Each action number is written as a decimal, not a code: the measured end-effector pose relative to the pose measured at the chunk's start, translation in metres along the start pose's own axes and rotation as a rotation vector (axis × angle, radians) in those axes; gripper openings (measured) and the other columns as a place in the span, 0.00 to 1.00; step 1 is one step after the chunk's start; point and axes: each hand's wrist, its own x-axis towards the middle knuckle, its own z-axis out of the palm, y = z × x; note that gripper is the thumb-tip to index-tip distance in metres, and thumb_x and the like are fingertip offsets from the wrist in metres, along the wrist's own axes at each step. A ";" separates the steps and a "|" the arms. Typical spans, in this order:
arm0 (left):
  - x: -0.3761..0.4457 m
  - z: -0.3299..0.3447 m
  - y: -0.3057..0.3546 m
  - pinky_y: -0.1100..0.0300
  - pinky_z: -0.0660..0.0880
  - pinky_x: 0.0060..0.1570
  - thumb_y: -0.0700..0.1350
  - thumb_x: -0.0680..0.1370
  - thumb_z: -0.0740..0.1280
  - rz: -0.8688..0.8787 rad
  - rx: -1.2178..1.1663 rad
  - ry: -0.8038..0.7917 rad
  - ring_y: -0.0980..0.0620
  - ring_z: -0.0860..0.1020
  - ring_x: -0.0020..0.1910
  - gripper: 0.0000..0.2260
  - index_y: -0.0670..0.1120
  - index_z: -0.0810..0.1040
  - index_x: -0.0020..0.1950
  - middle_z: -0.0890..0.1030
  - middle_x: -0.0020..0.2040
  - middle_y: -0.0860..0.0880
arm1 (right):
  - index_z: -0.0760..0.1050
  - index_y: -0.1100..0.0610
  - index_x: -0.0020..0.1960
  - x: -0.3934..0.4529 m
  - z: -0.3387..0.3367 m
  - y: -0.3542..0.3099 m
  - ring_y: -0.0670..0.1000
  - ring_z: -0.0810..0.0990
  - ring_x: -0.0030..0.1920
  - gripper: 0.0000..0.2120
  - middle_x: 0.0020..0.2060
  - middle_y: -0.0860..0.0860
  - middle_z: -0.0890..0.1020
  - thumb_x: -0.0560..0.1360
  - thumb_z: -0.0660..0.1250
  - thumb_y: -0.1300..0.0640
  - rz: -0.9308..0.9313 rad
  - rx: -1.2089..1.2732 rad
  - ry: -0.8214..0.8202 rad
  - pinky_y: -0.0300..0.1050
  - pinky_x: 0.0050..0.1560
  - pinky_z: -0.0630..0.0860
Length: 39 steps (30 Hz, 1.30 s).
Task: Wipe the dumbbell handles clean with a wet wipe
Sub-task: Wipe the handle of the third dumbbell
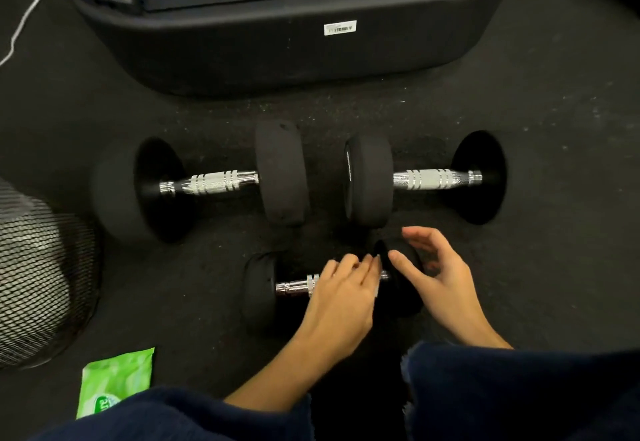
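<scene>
Head view, taking the small dumbbell (332,284) as landmark: lying on the dark rubber floor (554,198), chrome handle (298,286) running left to right, partly bared on its left half. Left hand (341,297) laid over the handle's right half, fingers curled down onto it; a sliver of white at the fingertips, probably the wet wipe (376,291), mostly hidden, so the pinch cannot be confirmed. Right hand (438,272) just right of it, over the right weight head, fingers spread and relaxed, gripping nothing.

Beyond the landmark, two larger dumbbells side by side: one up-left (201,182), one up-right (426,179), knurled handles bare. Behind those, a big black machine base (277,49).

Handling, as judgement: heavy, rigid, round heads likely to roll, so best steadied at a head while wrapping the soft, limp wipe round the grippy knurled bar.

Down-left of the landmark, a green wipe pack (116,381), contents not visible. Further left, a black mesh object (41,274).
</scene>
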 end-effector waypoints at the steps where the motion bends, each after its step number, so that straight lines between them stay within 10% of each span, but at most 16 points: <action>1: -0.004 0.000 0.004 0.56 0.73 0.52 0.47 0.74 0.56 -0.013 -0.011 -0.028 0.51 0.79 0.56 0.25 0.43 0.78 0.67 0.82 0.63 0.48 | 0.76 0.51 0.60 0.000 0.000 0.000 0.36 0.77 0.57 0.18 0.56 0.42 0.80 0.72 0.74 0.55 0.004 0.024 -0.009 0.28 0.56 0.72; 7: -0.022 -0.015 0.000 0.50 0.66 0.64 0.54 0.82 0.50 -0.040 -0.261 -0.120 0.52 0.66 0.72 0.26 0.46 0.62 0.79 0.67 0.77 0.51 | 0.76 0.51 0.60 0.002 0.002 0.005 0.36 0.77 0.57 0.17 0.55 0.43 0.81 0.72 0.73 0.55 0.001 0.033 -0.016 0.26 0.53 0.72; 14: -0.003 0.004 -0.038 0.59 0.66 0.55 0.46 0.76 0.69 0.215 -0.128 0.085 0.53 0.73 0.56 0.18 0.45 0.80 0.65 0.82 0.61 0.52 | 0.77 0.49 0.59 0.005 0.000 0.006 0.36 0.78 0.56 0.18 0.53 0.41 0.81 0.70 0.71 0.48 -0.008 0.014 -0.020 0.32 0.54 0.75; 31: -0.016 0.021 -0.026 0.54 0.72 0.57 0.43 0.80 0.66 0.143 -0.107 0.409 0.51 0.82 0.53 0.10 0.42 0.84 0.57 0.85 0.55 0.47 | 0.78 0.50 0.57 0.007 0.001 0.009 0.39 0.80 0.53 0.13 0.50 0.41 0.82 0.73 0.70 0.50 -0.056 0.012 -0.013 0.37 0.55 0.76; 39: 0.005 0.023 -0.021 0.54 0.67 0.66 0.42 0.79 0.61 0.182 -0.169 0.239 0.50 0.83 0.51 0.14 0.39 0.83 0.59 0.85 0.52 0.45 | 0.77 0.50 0.57 0.007 0.001 0.010 0.40 0.80 0.53 0.15 0.49 0.41 0.82 0.73 0.68 0.46 -0.087 -0.026 -0.030 0.39 0.55 0.77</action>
